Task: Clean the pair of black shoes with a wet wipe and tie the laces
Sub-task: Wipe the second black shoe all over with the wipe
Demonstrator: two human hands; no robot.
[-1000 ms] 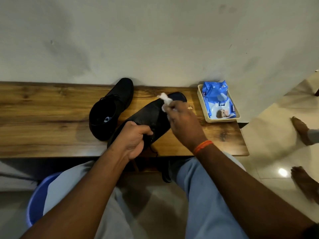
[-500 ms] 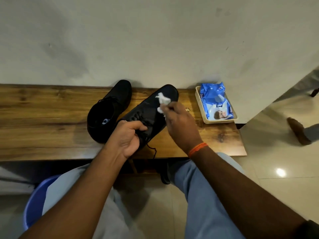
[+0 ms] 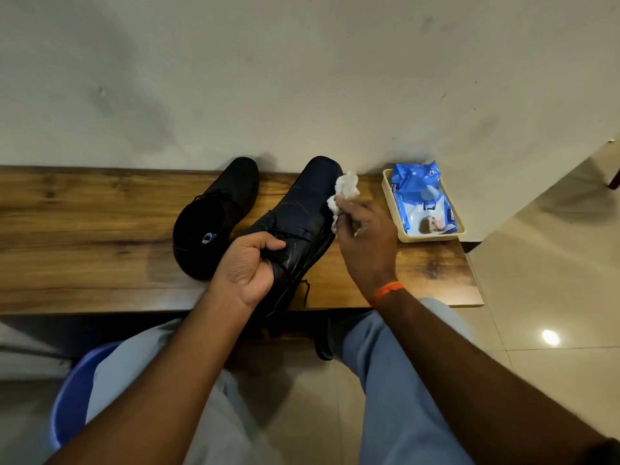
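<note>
Two hands busy — left hand grips black shoe at its collar, right hand pinches crumpled wet wipe. Risks: loose lace snagging, wipe slipping off toe.

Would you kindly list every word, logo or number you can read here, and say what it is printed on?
"D": a pale logo letter on the insole of the resting black shoe; the small marks beside it are blurred.
White lettering along both edges of the blue wipes pack: too small and blurred to read.
Nothing else bears text.
</note>
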